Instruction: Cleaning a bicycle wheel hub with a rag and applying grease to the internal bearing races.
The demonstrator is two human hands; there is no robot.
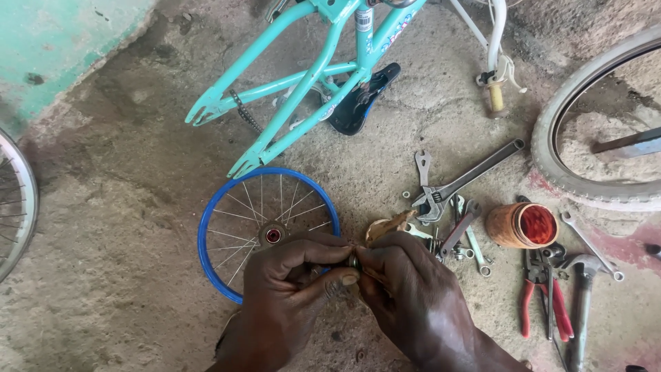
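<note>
Head view, looking down on a concrete floor point(103, 227). The left hand point(286, 303) and the right hand point(413, 296) meet at the lower centre, fingertips facing each other across a small round metal part point(353, 260) (largely hidden, so its exact kind cannot be told). The left thumb and forefinger close on the part from the left; the right fingers are bunched together and press on it from the right. Both hands therefore pinch the same piece, which sits directly between them, just above the floor and in front of the near rim of a small blue-rimmed spoked wheel point(206, 238). Neither hand is nearer; the part's axis appears to run left to right, from one set of fingertips to the other.

The wheel lies flat, its hub point(273, 235) just beyond the left knuckles. Past it lies an upturned turquoise bicycle frame point(303, 89) with a black saddle point(358, 103). To the right of the hands, close by, lies a cluster of tools: a grey adjustable wrench point(454, 187), several small spanners point(475, 244), an orange cylindrical tin point(521, 226) lying on its side, red-handled pliers point(540, 296) and a hammer point(582, 296). A large grey tyre point(551, 162) curves along the right edge. Open floor lies to the left of the wheel.
</note>
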